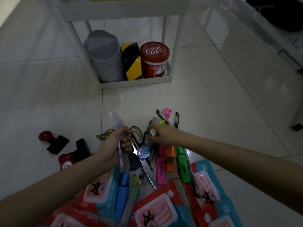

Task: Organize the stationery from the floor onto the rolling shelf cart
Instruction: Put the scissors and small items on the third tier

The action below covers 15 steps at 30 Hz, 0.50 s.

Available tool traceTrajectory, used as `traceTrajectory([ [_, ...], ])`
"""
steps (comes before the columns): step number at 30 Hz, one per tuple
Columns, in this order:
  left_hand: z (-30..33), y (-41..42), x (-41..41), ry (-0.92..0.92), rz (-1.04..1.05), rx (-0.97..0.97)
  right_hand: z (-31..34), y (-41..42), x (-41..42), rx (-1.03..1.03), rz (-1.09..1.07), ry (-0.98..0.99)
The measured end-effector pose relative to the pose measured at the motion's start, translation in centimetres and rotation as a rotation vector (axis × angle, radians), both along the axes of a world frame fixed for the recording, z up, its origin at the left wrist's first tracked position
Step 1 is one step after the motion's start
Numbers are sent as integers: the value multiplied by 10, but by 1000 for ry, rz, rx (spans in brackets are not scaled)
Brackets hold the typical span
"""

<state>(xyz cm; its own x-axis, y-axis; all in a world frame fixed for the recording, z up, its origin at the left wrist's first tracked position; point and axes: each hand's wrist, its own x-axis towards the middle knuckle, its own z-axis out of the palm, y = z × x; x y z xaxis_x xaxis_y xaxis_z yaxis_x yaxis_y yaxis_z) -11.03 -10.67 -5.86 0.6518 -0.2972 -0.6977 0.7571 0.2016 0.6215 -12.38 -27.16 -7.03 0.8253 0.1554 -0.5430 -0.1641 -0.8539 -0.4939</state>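
Note:
Stationery lies heaped on the tiled floor before me. My left hand is closed around a clear plastic packet that sticks up past my fingers. My right hand grips a second clear packet just above the pile. Under my hands lie green-handled scissors, pink, orange and green highlighters, a blue marker and black pens. The white rolling cart stands beyond the pile.
The cart's bottom tray holds a grey mini bin, yellow-black tape and a red tub. Two red-handled stamps lie at left. Wet-wipe packs cover the near floor. A clear plastic box stands at the back right.

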Motion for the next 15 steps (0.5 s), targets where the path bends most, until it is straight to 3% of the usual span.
traceTrajectory([
  [2, -1, -1, -2, -5, -26, 13, -14, 9, -7, -117, 123, -9],
  [5, -3, 1, -6, 13, -78, 16, -27, 14, -13, -166, 93, -62],
  [15, 2, -1, -13, 9, -213, 41, 15, 9, -13, 430, -407, 53],
])
